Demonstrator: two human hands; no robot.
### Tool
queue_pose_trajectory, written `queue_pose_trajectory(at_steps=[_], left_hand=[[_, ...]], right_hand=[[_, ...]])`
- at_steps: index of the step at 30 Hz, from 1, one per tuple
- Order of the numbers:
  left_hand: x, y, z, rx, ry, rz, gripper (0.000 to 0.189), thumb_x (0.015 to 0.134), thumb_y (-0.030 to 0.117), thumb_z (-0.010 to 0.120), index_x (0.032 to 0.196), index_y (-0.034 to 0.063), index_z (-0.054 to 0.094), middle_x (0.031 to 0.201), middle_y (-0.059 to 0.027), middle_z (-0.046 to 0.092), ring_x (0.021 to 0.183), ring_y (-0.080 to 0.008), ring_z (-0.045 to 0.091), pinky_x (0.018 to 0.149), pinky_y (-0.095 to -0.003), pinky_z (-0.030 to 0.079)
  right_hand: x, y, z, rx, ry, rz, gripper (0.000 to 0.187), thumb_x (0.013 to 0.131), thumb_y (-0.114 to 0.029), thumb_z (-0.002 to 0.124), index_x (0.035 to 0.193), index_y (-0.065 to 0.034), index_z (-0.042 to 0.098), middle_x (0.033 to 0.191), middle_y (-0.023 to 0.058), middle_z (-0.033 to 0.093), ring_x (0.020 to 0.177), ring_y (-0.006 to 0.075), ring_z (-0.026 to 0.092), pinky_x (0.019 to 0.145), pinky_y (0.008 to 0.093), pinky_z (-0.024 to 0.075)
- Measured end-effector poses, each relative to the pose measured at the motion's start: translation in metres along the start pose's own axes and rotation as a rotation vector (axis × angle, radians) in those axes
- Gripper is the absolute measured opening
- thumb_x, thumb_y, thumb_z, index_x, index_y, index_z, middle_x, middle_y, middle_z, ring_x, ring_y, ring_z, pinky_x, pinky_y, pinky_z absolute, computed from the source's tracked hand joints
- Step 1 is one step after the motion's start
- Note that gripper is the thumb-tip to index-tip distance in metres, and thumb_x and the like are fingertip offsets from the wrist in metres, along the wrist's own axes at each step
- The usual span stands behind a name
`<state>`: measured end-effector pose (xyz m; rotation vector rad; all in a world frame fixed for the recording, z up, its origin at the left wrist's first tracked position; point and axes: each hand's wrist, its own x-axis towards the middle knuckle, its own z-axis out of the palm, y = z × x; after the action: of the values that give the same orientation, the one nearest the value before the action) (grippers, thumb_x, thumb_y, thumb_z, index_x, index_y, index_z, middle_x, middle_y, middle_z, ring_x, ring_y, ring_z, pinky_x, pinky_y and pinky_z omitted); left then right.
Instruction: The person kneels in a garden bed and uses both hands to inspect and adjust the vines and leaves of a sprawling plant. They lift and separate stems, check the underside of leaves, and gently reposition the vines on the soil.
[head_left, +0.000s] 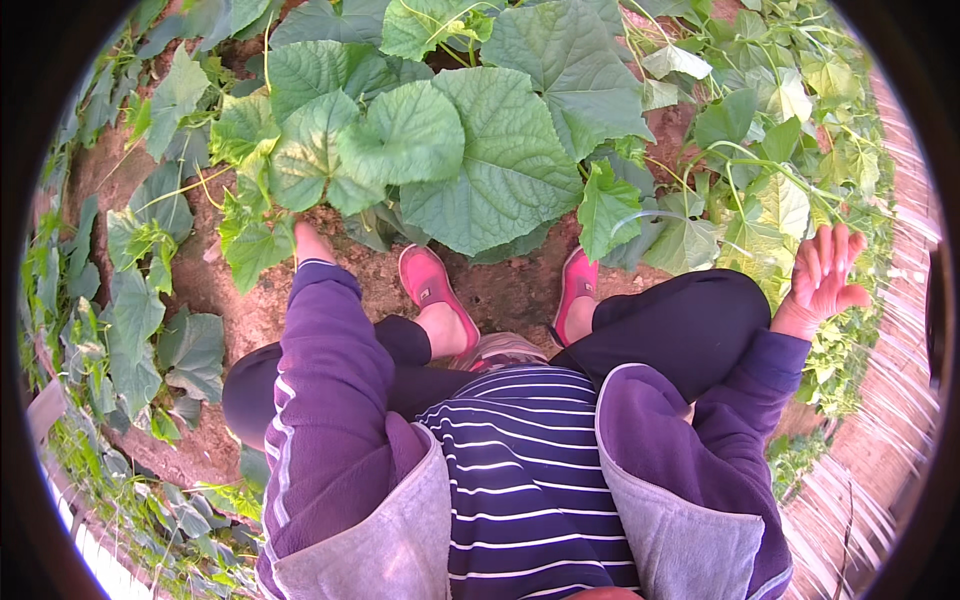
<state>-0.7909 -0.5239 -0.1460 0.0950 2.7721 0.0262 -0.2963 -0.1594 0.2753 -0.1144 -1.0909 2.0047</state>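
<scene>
My left hand (311, 244) reaches into the vine on the left; leaves cover its fingers, so its grip is hidden. Beside it hangs a young bright green leaf (259, 251). On the right, my right hand (821, 281) is raised palm up beside vine stems, thumb apart, fingers slightly curled, with nothing visible in it. Broad, toothed leaves of a cucumber-like vine (491, 165) spread in front of me, above bare soil. A thin, pale, curved strand (649, 214) crosses the leaves between my hands, nearer the right one; what it is attached to cannot be told.
My pink shoes (439, 289) stand on reddish soil (247, 322) at the foot of the plants. My bent knees in dark trousers (675, 322) lie between my arms. More vines (135, 330) grow along the left. Pale strands (892, 360) run over ground at the far right.
</scene>
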Motion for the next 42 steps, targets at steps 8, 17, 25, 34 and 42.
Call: queue_pose_trajectory(at_steps=[8,17,25,34,42], left_hand=[[-0.079,0.057,-0.172,-0.511,0.533,0.482,0.027,0.081,0.03,0.067,0.101,0.0123,0.067,0.082,-0.013,0.07,0.075,-0.0306,0.068,0.067,-0.0408,0.053],[-0.157,0.164,-0.294,-0.376,0.481,0.908,0.026,0.082,0.036,0.063,0.084,0.0112,0.07,0.066,-0.0097,0.066,0.06,-0.0232,0.063,0.061,-0.0364,0.049],[-0.167,0.195,-0.331,-0.514,0.141,0.871,0.024,0.084,0.024,0.067,0.089,0.0013,0.07,0.07,-0.0044,0.07,0.059,-0.0079,0.066,0.058,-0.0221,0.051],[-0.122,0.179,-0.339,-0.737,-0.198,0.797,0.022,0.087,0.018,0.066,0.097,-0.0013,0.066,0.08,-0.0074,0.07,0.067,-0.0101,0.067,0.057,-0.0194,0.05],[-0.129,0.152,-0.322,-0.892,-0.164,0.724,0.02,0.09,0.019,0.063,0.1,0.0013,0.065,0.085,-0.0059,0.07,0.07,-0.0094,0.065,0.064,-0.02,0.05]], right_hand=[[-0.011,0.005,0.001,-0.593,0.017,0.246,0.044,0.093,-0.026,0.058,0.122,0.0055,0.05,0.086,0.0021,0.045,0.066,0.0056,0.041,0.043,0.0125,0.0291],[-0.029,0.025,-0.021,-0.49,0.041,0.382,0.031,0.096,-0.022,0.052,0.116,0.0017,0.056,0.073,-0.0037,0.048,0.056,0.0003,0.039,0.042,0.013,0.027],[-0.047,0.021,-0.061,-0.802,0.09,0.553,0.024,0.093,-0.025,0.059,0.105,-0.0048,0.064,0.069,-0.0067,0.052,0.053,-0.0004,0.041,0.043,0.0145,0.0283],[-0.061,0.044,-0.018,-0.764,-0.106,0.708,0.021,0.092,-0.023,0.059,0.106,-0.0086,0.066,0.072,-0.0087,0.054,0.056,-0.0011,0.041,0.05,0.0135,0.0316],[-0.003,0.215,0.069,-0.505,-0.301,0.8,0.019,0.091,-0.021,0.059,0.101,-0.0063,0.066,0.073,-0.0038,0.056,0.058,0.0017,0.043,0.049,0.0163,0.032]])
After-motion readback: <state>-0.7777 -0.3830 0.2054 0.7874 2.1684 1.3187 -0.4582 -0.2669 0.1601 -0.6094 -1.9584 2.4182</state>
